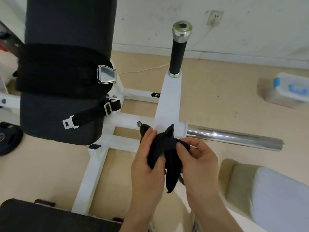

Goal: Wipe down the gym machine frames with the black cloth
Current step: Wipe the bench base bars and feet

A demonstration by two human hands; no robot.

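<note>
The black cloth (165, 148) is bunched between both hands, just in front of the white machine frame (168, 97). My left hand (148, 163) grips its left side, fingers curled over the fabric. My right hand (197, 158) pinches the cloth's right part between thumb and fingertips. A loose tail of cloth hangs down between my wrists. The frame's white upright arm rises behind the cloth to a black handle (178, 52) with a chrome cap.
A chrome weight bar (234, 137) sticks out to the right of the frame. A black padded backrest with a strap and buckle (66, 72) stands at left. A black seat pad (41, 216) lies bottom left, a weight plate (8, 139) far left, a plastic box (289, 91) right.
</note>
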